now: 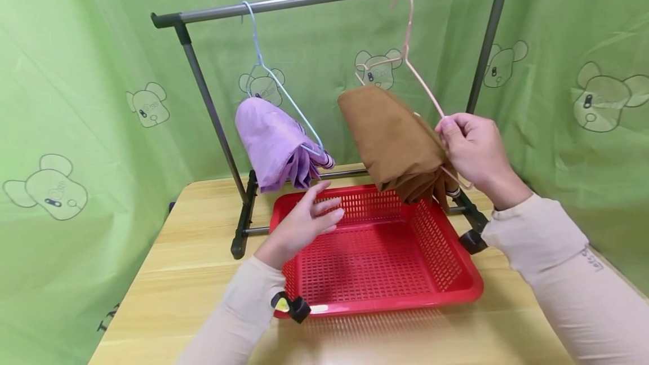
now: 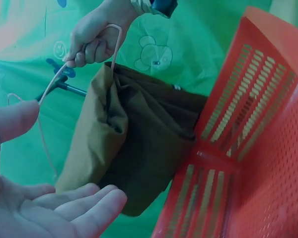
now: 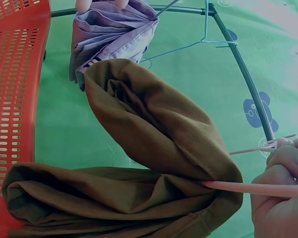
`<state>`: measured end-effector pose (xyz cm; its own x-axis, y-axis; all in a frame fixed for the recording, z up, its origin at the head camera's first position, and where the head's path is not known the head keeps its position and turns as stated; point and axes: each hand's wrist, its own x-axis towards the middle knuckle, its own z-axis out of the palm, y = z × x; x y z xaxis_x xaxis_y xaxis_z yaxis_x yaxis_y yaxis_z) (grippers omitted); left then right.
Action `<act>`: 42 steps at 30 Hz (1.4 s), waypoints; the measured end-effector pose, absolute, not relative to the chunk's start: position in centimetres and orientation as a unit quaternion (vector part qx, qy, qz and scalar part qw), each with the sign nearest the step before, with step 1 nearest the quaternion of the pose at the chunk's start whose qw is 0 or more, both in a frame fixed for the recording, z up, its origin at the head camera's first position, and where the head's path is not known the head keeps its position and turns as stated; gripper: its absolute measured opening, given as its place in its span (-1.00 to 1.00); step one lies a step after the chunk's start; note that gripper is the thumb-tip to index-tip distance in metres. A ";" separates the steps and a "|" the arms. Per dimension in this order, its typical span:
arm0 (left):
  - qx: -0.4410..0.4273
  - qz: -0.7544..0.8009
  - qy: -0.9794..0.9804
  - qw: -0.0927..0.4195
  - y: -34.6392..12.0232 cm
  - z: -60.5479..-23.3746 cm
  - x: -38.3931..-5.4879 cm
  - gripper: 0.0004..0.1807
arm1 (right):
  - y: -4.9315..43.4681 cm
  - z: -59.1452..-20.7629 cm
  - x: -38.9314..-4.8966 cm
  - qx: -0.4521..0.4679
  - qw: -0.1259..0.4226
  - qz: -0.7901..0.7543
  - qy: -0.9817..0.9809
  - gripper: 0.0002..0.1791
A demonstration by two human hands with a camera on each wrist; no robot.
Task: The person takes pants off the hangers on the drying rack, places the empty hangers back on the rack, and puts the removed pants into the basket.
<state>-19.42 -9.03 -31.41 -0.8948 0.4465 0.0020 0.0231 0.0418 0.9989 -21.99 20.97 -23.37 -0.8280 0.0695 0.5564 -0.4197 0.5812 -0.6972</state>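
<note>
Over the red basket point(image 1: 375, 306)'s left side, the left hand point(image 1: 304, 221) hovers empty, fingers loosely spread. At the basket's back right, the brown garment point(image 1: 390, 128) hangs on a pink hanger point(image 1: 425, 88) whose side the right hand point(image 1: 476, 148) pinches; keeping that grip steady while evening the folds seems wisest.

Head view: above, behind left hand point(image 1: 303, 218) and right hand point(image 1: 475, 150), facing forward-down, farthest. Wrist views: close at each hand, looking past it; both share brown cloth point(image 1: 387, 131), red basket point(image 1: 395, 303).
</note>
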 end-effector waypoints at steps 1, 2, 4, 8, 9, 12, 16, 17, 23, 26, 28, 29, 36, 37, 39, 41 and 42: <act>0.156 0.686 0.692 0.162 -8.6 -31.4 -19.7 -0.22 | 21.0 -23.4 -22.0 0.103 0.275 0.446 -0.846 -0.65; 0.146 0.703 0.676 0.166 -8.2 -31.4 -20.0 -0.24 | 21.0 -23.4 -22.0 0.103 0.276 0.446 -0.845 -0.65; 0.119 0.732 0.647 0.174 -7.4 -31.5 -20.6 -0.27 | 21.0 -23.4 -21.9 0.103 0.277 0.446 -0.845 -0.66; 0.062 0.787 0.585 0.187 -5.7 -31.5 -22.1 -0.31 | 20.9 -23.3 -21.9 0.104 0.279 0.447 -0.844 -0.66; 0.050 0.797 0.571 0.189 -5.3 -31.5 -22.4 -0.31 | 20.8 -23.2 -21.9 0.105 0.279 0.447 -0.843 -0.66; 0.023 0.818 0.540 0.195 -4.4 -31.5 -23.4 -0.32 | 20.6 -23.1 -21.9 0.108 0.277 0.450 -0.842 -0.66; -0.002 0.830 0.522 0.197 -3.2 -31.2 -24.3 -0.30 | 20.3 -23.1 -22.0 0.113 0.278 0.452 -0.840 -0.66; -0.010 0.833 0.518 0.196 -2.9 -31.1 -24.6 -0.31 | 20.2 -23.0 -22.0 0.113 0.278 0.452 -0.840 -0.66; -0.057 0.857 0.469 0.207 -0.9 -31.2 -26.1 -0.21 | 20.1 -23.0 -21.9 0.111 0.277 0.457 -0.838 -0.66; -0.060 0.864 0.447 0.225 0.1 -31.5 -26.7 -0.10 | 20.2 -23.1 -21.9 0.111 0.278 0.458 -0.837 -0.66; -0.056 0.868 0.434 0.233 0.6 -31.7 -27.0 -0.06 | 20.3 -23.1 -21.8 0.112 0.279 0.457 -0.837 -0.66; -0.055 0.870 0.429 0.234 0.9 -31.7 -27.1 -0.04 | 20.3 -23.1 -21.8 0.112 0.280 0.457 -0.837 -0.66; -0.046 0.886 0.399 0.234 1.9 -32.1 -27.5 -0.20 | 20.6 -23.3 -21.6 0.112 0.282 0.453 -0.838 -0.66; -0.044 0.888 0.393 0.234 1.9 -32.1 -27.5 -0.22 | 20.6 -23.3 -21.6 0.112 0.280 0.452 -0.840 -0.66; -0.046 0.892 0.382 0.235 1.9 -32.2 -27.6 -0.25 | 20.6 -23.3 -21.5 0.111 0.274 0.450 -0.843 -0.66; -0.046 0.897 0.369 0.238 2.0 -31.9 -27.8 -0.27 | 20.7 -23.1 -21.3 0.111 0.260 0.453 -0.846 -0.66; -0.039 0.900 0.362 0.240 2.1 -31.6 -28.0 -0.27 | 20.8 -22.9 -21.3 0.110 0.259 0.454 -0.845 -0.67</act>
